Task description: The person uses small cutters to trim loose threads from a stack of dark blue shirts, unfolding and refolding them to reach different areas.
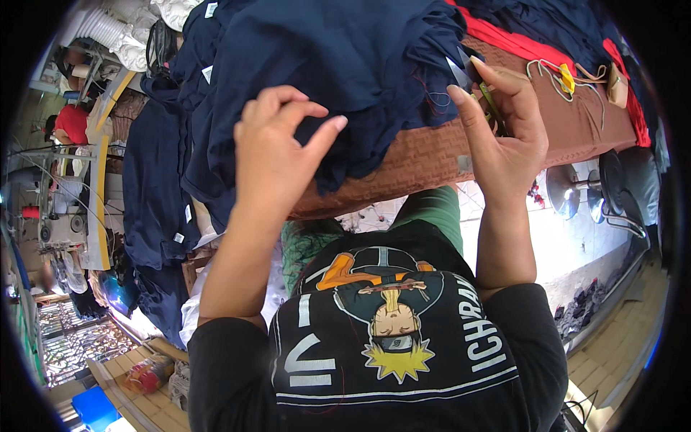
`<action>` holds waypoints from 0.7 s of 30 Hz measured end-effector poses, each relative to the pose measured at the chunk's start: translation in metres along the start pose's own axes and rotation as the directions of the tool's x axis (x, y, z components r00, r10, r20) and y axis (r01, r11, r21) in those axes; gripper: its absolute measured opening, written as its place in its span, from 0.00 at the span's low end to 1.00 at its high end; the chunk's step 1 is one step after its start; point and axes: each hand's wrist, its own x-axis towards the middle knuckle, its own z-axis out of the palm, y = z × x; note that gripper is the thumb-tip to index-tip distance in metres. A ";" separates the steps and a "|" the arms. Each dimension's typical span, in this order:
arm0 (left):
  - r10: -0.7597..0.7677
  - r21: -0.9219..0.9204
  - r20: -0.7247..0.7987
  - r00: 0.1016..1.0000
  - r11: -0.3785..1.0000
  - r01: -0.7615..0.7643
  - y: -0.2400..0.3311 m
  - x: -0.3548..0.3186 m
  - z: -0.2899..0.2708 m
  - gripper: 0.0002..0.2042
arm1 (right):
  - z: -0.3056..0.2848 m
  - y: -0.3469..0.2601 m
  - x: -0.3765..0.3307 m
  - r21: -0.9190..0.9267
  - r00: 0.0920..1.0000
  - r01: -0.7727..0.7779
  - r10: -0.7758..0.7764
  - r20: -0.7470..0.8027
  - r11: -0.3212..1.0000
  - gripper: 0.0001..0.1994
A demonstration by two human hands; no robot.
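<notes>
"Across the brown, block-patterned fabric cover of the worktable, what reaches you at your end?"

"I get a large heap of dark navy-blue cloth, piled on the cover and drooping over its near edge. I'd guess it sits close in so that both hands reach it without stretching."

"And those hands?"

"I see the bare left hand raised over the heap, finger and thumb curved toward each other with a gap between. It looks empty to me, though a fine thread would escape me. The bare right hand grips small scissors with silver blades and yellow-green handles."

"Why like that?"

"They're tucked into the palm, blades toward the cloth; I take that as leaving the fingertips freer. I can't tell whether the blades touch it."

"How does the cloth look?"

"Smooth and dull from here, softly creased, rumpled at its right edge, where fine red and pale-blue loose threads lie. Small white rectangular labels show toward the left, so I judge it's several garments rather than one length."
</notes>
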 end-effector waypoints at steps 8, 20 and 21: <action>0.041 -0.248 0.197 0.979 0.969 0.010 0.001 -0.009 -0.024 0.07 | -0.008 0.002 0.000 -0.062 0.998 -0.056 0.056 0.008 0.997 0.15; 0.225 -0.113 0.095 0.970 0.970 -0.214 0.009 0.019 -0.073 0.17 | -0.009 0.001 0.000 0.034 0.999 -0.039 0.040 -0.025 0.999 0.15; 0.268 0.006 0.045 0.962 0.963 -0.269 0.015 0.023 -0.057 0.21 | -0.010 0.001 -0.001 0.015 0.999 -0.048 0.049 -0.020 0.999 0.15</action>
